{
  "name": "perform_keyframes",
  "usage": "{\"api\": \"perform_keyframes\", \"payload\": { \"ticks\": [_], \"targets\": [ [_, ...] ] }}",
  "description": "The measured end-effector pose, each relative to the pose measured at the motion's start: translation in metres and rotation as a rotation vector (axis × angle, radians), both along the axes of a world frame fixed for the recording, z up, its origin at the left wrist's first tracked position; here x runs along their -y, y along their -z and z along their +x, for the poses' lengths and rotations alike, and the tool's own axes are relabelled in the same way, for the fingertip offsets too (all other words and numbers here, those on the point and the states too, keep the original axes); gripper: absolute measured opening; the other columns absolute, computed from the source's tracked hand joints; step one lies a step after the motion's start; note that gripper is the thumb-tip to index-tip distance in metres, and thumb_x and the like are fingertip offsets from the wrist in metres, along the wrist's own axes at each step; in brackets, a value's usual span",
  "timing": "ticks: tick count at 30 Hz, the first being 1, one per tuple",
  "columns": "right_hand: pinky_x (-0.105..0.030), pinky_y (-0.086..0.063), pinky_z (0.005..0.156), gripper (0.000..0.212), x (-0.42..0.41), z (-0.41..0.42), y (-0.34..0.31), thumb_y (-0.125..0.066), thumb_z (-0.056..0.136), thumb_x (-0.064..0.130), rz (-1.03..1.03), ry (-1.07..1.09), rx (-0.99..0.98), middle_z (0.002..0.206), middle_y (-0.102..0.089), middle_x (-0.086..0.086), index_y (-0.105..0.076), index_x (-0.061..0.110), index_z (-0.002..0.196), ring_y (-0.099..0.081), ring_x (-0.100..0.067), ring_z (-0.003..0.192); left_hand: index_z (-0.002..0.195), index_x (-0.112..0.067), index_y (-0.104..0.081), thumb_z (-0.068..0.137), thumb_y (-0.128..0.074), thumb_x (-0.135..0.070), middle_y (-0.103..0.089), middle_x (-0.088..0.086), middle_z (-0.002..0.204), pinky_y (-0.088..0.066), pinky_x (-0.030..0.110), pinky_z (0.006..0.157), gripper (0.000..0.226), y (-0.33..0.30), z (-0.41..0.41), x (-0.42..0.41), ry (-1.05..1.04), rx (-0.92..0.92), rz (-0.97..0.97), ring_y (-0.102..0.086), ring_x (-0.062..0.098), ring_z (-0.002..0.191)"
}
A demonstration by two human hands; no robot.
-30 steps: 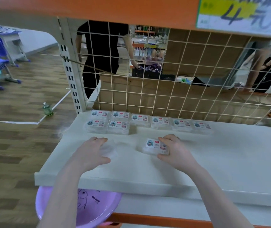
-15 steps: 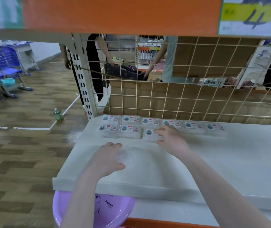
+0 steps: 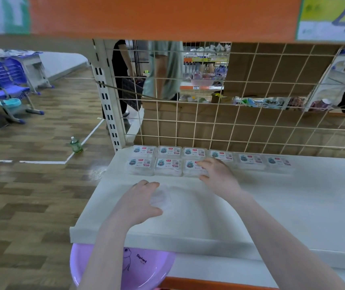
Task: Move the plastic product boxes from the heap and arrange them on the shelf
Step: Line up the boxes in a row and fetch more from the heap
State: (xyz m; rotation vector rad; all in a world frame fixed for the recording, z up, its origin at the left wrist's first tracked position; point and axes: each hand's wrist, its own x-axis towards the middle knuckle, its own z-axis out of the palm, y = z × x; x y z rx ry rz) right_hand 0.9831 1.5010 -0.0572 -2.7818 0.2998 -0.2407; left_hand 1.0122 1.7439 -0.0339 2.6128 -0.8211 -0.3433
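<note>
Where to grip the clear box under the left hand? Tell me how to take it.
Come from above, as the left hand does, and pinch the clear box's two opposite side edges. It lies flat and low on the shelf, apart from the rows, so its sides are free.

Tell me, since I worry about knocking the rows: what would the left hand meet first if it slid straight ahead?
Probably the front row box directly ahead of the left hand, which holds a clear box; bare shelf lies between. Depth is uncertain.

shelf (image 3: pixel 272 206): matt white, smooth | boxes (image 3: pixel 168 166): clear glossy plastic, paper labels | basin (image 3: pixel 146 271): glossy purple, probably plastic
</note>
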Motion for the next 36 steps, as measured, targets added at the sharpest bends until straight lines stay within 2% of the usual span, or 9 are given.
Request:
{"api": "perform_keyframes", "payload": {
  "ticks": [4, 8, 12, 15, 19, 29, 36],
  "targets": [
    [-0.031, -0.039, 0.097, 0.039, 0.007, -0.015, 0.005, -0.050, 0.093, 0.023, -0.012, 0.024, 0.082, 0.133, -0.048, 0.001, -0.051, 0.019, 0.131, -0.043, -0.020, 0.121, 0.143, -0.021, -0.036, 0.077, -0.067, -0.029, -0.043, -0.001, 0.132, -0.041, 0.026, 0.092, 0.073, -0.001, -0.001, 0.003, 0.010, 0.012, 0.004, -0.044, 0.018, 0.120],
    [-0.028, -0.036, 0.093, 0.037, 0.028, -0.043, 0.014, -0.050, 0.094, 0.024, -0.077, 0.044, 0.062, 0.130, -0.050, -0.001, -0.053, 0.016, 0.130, -0.045, -0.021, 0.119, 0.143, -0.022, -0.036, 0.077, -0.067, -0.031, -0.043, 0.000, 0.134, -0.039, 0.026, 0.094, 0.074, -0.002, -0.003, 0.012, 0.028, 0.036, 0.014, -0.043, 0.019, 0.123],
    [-0.029, -0.037, 0.091, 0.035, 0.052, -0.073, 0.021, -0.055, 0.092, 0.022, -0.076, 0.117, 0.060, 0.128, -0.054, -0.004, -0.058, 0.014, 0.126, -0.048, -0.025, 0.116, 0.142, -0.022, -0.036, 0.077, -0.067, -0.031, -0.043, 0.000, 0.132, -0.038, 0.028, 0.097, 0.073, -0.003, -0.008, 0.029, 0.058, 0.048, 0.034, -0.042, 0.019, 0.123],
    [-0.029, -0.036, 0.094, 0.036, 0.071, -0.093, 0.022, -0.054, 0.093, 0.025, -0.080, 0.179, 0.044, 0.131, -0.053, -0.002, -0.057, 0.017, 0.128, -0.044, -0.022, 0.120, 0.143, -0.022, -0.035, 0.077, -0.066, -0.031, -0.042, -0.001, 0.132, -0.038, 0.028, 0.098, 0.073, -0.003, -0.013, 0.047, 0.095, 0.058, 0.054, -0.040, 0.018, 0.125],
    [-0.029, -0.040, 0.090, 0.034, 0.095, -0.116, 0.020, -0.054, 0.092, 0.028, -0.093, 0.253, 0.037, 0.128, -0.054, 0.000, -0.059, 0.019, 0.125, -0.047, -0.020, 0.118, 0.143, -0.024, -0.035, 0.077, -0.066, -0.032, -0.042, 0.000, 0.136, -0.038, 0.026, 0.096, 0.073, -0.004, -0.022, 0.075, 0.155, 0.072, 0.068, -0.039, 0.018, 0.127],
    [-0.032, -0.040, 0.090, 0.029, 0.143, -0.155, 0.021, -0.057, 0.091, 0.031, -0.091, 0.318, 0.032, 0.119, -0.058, -0.003, -0.065, 0.018, 0.115, -0.050, -0.024, 0.113, 0.142, -0.023, -0.036, 0.077, -0.065, -0.033, -0.042, 0.001, 0.137, -0.041, 0.034, 0.099, 0.072, -0.002, -0.051, 0.146, 0.274, 0.106, 0.109, -0.038, 0.019, 0.127],
    [-0.034, -0.040, 0.088, 0.027, 0.143, -0.156, 0.026, -0.054, 0.092, 0.026, -0.093, 0.318, 0.077, 0.117, -0.059, -0.006, -0.064, 0.013, 0.113, -0.050, -0.027, 0.110, 0.144, -0.024, -0.032, 0.076, -0.065, -0.037, -0.041, -0.002, 0.139, -0.039, 0.029, 0.099, 0.077, 0.008, -0.069, 0.176, 0.333, 0.104, 0.136, -0.039, 0.019, 0.127]
  ]
}}
